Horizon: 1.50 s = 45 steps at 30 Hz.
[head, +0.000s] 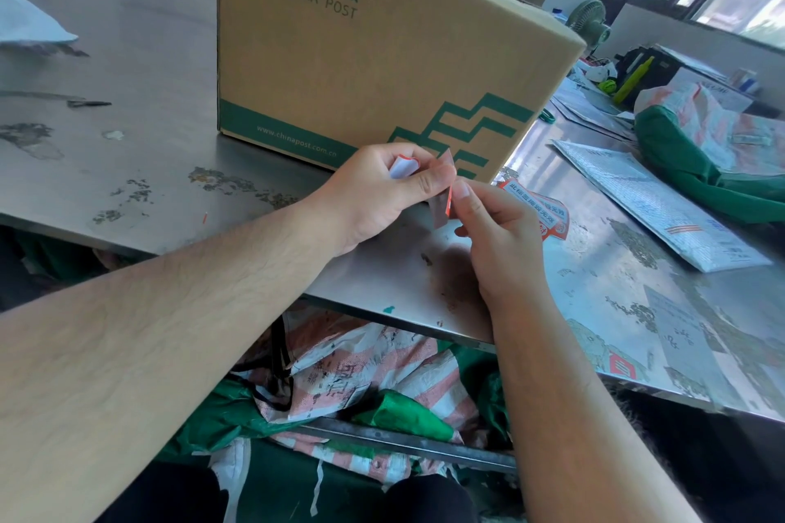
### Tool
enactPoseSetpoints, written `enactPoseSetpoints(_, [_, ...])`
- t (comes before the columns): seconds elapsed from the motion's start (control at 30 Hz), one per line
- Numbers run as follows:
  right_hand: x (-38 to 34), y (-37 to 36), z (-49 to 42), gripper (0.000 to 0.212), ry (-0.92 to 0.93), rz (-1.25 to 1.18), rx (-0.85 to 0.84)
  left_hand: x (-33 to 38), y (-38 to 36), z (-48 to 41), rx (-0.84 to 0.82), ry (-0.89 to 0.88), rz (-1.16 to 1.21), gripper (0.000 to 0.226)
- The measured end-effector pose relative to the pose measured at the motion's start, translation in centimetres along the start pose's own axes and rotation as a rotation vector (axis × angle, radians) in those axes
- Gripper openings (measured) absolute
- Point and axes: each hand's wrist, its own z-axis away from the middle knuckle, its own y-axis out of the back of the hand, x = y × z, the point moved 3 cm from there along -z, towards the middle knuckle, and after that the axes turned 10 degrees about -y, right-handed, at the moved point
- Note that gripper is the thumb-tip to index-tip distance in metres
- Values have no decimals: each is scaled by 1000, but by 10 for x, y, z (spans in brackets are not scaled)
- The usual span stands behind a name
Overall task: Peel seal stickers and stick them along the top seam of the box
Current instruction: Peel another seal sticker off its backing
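scuffed steel tabletop, window light at the right. one cardboard box, tan with green china post print, stands upright on it just behind my hands. one seal sticker sits between my hands in front of the box, red-orange edge, greyish back toward me. one red-and-white sticker sheet lies flat on the tabletop just behind my right hand; cannot tell how many are on it. left hand curled, thumb and fingers pinching the sticker's top, curled white backing paper tucked inside the grip. right hand pinches the sticker's lower edge with thumb and forefinger, other fingers loosely bent.
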Motion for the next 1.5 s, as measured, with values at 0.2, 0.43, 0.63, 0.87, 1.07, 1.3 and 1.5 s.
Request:
enactPoseSetpoints(0.2, [2,1,-1,20,-11,18,7,-3,1,0,8,5,-7,10])
enactPoseSetpoints(0.43, [6,1,-2,19,-17,25,8,-5,1,-2,8,-1,-17,6])
enactPoseSetpoints(0.63, [5,1,-3,20,-19,32,8,-6,2,-2,11,7,-19,8])
enactPoseSetpoints(0.87, [5,1,-2,20,-47,29,9,-4,2,-1,9,21,-30,12])
enactPoseSetpoints(1.07, [4,1,-2,20,-47,27,10,-4,2,-1,25,29,-42,12])
enactPoseSetpoints(1.3, [1,0,0,22,-38,28,6,-4,2,-1,28,10,-59,17])
enactPoseSetpoints(1.5, [1,1,-1,21,-42,28,7,-5,3,-1,32,13,-78,16])
